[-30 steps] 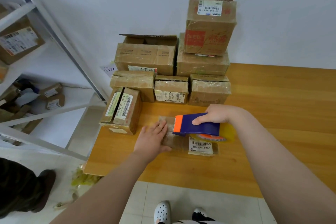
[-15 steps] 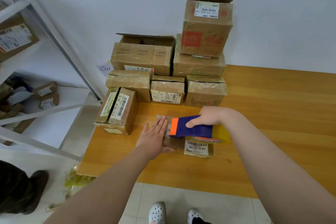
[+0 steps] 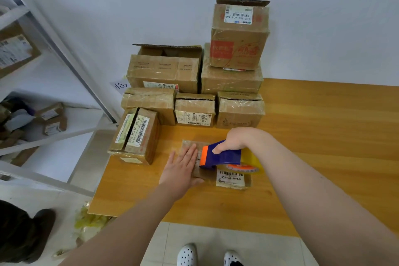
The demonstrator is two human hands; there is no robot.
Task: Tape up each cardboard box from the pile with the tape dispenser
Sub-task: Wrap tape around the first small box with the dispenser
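The flat cardboard box is lying on the wooden table, near its front edge and towards its left end, label facing up. It is being pressed down at its left part by the left hand, fingers straight and spread flat, nothing being grasped. The tape dispenser, blue with an orange nose, is being gripped by the right hand, fingers wrapped over its handle; its nose is being held against the box top, just beside the left fingertips, with the yellow tape roll trailing to the right. The pile of boxes is being kept close behind, stacked against the wall, some flaps standing open; two upright boxes are sitting at the table's left edge, near the left hand. Open tabletop is being left to the right and along the front strip. A shelf rack is standing beyond the left edge. Compared with the earlier frames, little is being changed: the left hand is being kept flat on the box and the dispenser's nose is being held at much the same spot relative to the label.
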